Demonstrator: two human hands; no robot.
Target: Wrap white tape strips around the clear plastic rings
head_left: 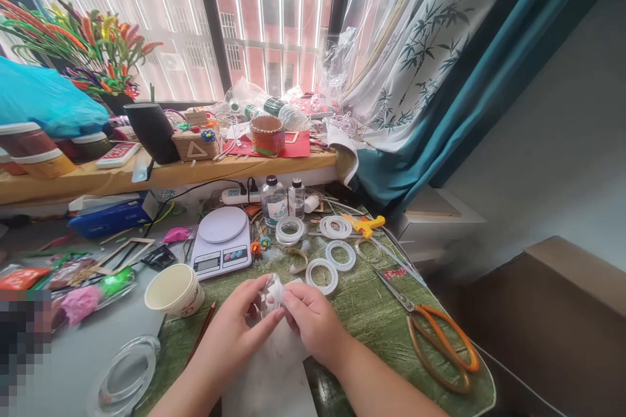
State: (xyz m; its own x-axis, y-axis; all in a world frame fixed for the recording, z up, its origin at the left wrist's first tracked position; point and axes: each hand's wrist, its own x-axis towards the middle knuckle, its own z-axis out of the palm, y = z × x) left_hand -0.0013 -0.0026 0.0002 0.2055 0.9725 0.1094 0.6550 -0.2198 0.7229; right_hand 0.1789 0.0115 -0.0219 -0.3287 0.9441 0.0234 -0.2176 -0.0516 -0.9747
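My left hand (244, 322) curls around a small clear, ring-like piece (268, 300), thumb and fingers closed on its left side. From the right, my right hand (313, 316) pinches whitish material (276, 291) at the piece's edge; what this material is cannot be made out. Both hands are above a pale sheet (274, 378) on the green mat. Just beyond them lie translucent white rings (321, 276), and a curled band (297, 260) rests near my fingertips.
A paper cup (172, 292) and kitchen scale (222, 241) stand left. Orange-handled scissors (435, 339) lie right. Clear bottles (274, 203) and a yellow glue gun (366, 225) are behind. More clear rings (128, 374) lie front left.
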